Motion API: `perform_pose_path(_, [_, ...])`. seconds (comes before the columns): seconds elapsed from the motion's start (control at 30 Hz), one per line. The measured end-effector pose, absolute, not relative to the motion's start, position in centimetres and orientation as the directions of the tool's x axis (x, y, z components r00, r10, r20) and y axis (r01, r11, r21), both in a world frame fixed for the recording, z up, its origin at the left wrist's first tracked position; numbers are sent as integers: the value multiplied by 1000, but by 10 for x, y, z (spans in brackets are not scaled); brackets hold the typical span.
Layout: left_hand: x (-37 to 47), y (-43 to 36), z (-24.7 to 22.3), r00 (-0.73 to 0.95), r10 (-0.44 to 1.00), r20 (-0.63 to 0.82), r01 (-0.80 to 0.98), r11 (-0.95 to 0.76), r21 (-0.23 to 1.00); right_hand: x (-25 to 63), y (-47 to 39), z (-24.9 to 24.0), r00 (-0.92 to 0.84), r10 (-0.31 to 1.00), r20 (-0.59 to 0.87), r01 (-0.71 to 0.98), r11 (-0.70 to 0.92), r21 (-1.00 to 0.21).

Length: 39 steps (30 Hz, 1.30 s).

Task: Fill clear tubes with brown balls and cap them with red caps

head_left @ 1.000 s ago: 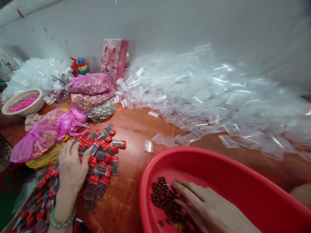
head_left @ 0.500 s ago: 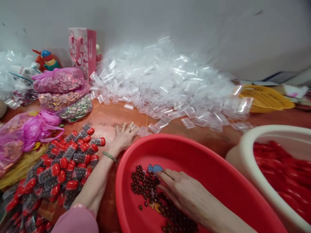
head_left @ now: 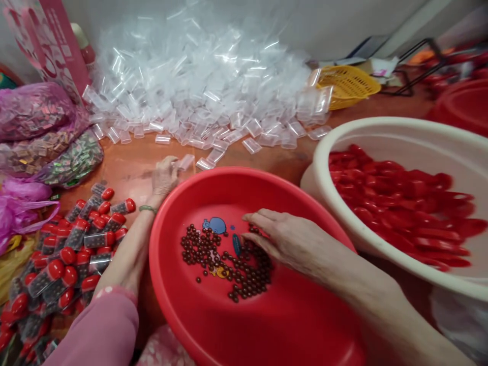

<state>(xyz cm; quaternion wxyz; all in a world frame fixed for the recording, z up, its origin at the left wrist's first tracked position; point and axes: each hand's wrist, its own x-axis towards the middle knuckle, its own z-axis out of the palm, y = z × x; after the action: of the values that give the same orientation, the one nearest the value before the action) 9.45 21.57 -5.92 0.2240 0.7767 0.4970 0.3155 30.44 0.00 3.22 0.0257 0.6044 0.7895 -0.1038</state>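
Observation:
Inside a red plastic basin (head_left: 244, 175) lie many small shiny dark-brown balls (head_left: 247, 274), over a printed cartoon bottom. My right hand (head_left: 290, 236) reaches in from the right, cupped low over the balls, with thumb and fingers apart and balls showing between them. Beyond the basin's left rim, my left hand (head_left: 164, 178), blurred and wearing a green bracelet, has its fingers curled at the end of a clear plastic tube (head_left: 186, 162) on the tabletop. Left of that forearm lies a heap of clear tubes with red caps (head_left: 76, 239), filled with dark balls.
A large pile of clear empty tubes (head_left: 213, 96) lies along the wall, near a yellow basket (head_left: 346, 84). At right stands a cream tub (head_left: 320, 152) of red plastic pieces (head_left: 392, 198). Purple bags (head_left: 34, 112) and a pink paper bag (head_left: 49, 46) are at left.
The view has swung right and down. My left hand, earlier flat with fingers spread, now curls at the clear tube. My right hand has moved among the balls, spreading them differently.

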Motion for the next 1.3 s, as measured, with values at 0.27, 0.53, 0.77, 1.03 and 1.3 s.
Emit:
perform_pose_path(0.27, [51, 150, 33, 222, 873, 434, 278, -484, 830, 296, -2, 55, -234, 965, 118, 713, 252, -655])
perform_pose_path(0.53, [67, 57, 63, 610, 617, 497, 258, -748, 612, 278, 6, 75, -365, 904, 222, 555, 403, -728])
perform_pose_path(0.77, [70, 51, 54, 736, 530, 421, 405, -843, 353, 283, -1, 80, -467, 883, -48, 540, 241, -807])
perform_pose_path(1.03, [87, 60, 54, 864, 488, 121, 471, -870, 145, 307, 7, 40, -399, 904, -155, 794, 257, -550])
perform_pose_path(1.3, [60, 62, 60, 356, 878, 321, 521, -472, 712, 328, 34, 15, -491, 845, -212, 852, 517, 83])
